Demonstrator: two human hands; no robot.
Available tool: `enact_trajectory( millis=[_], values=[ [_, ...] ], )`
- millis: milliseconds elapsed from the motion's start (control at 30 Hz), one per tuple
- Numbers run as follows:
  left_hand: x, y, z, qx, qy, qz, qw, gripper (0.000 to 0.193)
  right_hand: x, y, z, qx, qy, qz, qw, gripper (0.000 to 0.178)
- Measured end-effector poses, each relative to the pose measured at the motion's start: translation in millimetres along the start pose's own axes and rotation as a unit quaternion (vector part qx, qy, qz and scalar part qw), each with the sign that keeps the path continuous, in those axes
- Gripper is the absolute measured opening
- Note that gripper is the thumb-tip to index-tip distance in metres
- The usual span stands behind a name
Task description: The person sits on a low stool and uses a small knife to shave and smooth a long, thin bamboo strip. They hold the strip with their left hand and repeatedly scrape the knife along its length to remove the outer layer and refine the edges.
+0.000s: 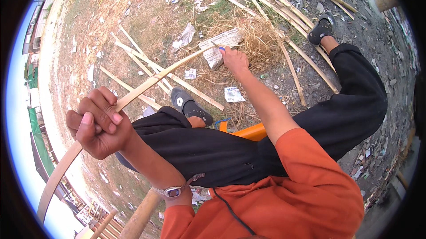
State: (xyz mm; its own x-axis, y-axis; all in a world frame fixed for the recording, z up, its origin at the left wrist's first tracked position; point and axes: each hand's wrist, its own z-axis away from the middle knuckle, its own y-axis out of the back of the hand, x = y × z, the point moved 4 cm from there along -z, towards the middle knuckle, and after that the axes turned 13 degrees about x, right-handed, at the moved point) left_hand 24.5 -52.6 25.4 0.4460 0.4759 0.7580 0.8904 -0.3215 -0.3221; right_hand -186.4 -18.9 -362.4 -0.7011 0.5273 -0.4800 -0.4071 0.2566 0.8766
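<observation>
A long, curved wooden strip (155, 79) slants from the lower left up to a pale block (230, 38) on the ground; if it slipped or twisted there, what looks like a small blue-handled knife (222, 48) could skid and cut bare skin. The left hand (101, 121), raised, makes a fist around the strip; well apart, the right hand (236, 61) closes on the knife, arm stretched forward and down.

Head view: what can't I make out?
In the head view:
Slim, partly blue tool: held end hidden in the right hand.
Long, pale, curved wooden strip: lower-left end cut off by the picture's edge.
Smooth orange object: partly hidden behind black cloth trousers.
White printed paper scrap: lettering too small.
</observation>
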Motion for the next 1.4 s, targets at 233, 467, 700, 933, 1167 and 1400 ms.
enact_trajectory(
  millis=[233,467,700,933,1167,1400],
  values=[
    [0,4,0,0.072,-0.026,-0.032,0.997,0.024,-28,76,-45,0.012,0.084,0.125,0.989,0.042],
    [0,-4,7,-0.011,-0.017,0.027,0.999,0.026,-119,203,74,-0.050,-0.050,-0.353,0.933,0.057],
    [8,-6,16,-0.010,-0.022,0.025,0.999,0.027,-139,182,135,0.040,-0.028,-0.341,0.939,0.054],
    [9,1,20,0.026,-0.034,0.009,0.999,0.027,-134,149,127,0.060,-0.070,-0.247,0.965,0.054],
    [7,0,26,0.043,-0.032,0.009,0.999,0.027,-134,148,135,0.063,-0.050,-0.265,0.961,0.056],
    [7,-6,21,0.053,-0.042,0.015,0.998,0.027,-130,151,131,0.009,-0.061,-0.284,0.957,0.057]
  ],
)
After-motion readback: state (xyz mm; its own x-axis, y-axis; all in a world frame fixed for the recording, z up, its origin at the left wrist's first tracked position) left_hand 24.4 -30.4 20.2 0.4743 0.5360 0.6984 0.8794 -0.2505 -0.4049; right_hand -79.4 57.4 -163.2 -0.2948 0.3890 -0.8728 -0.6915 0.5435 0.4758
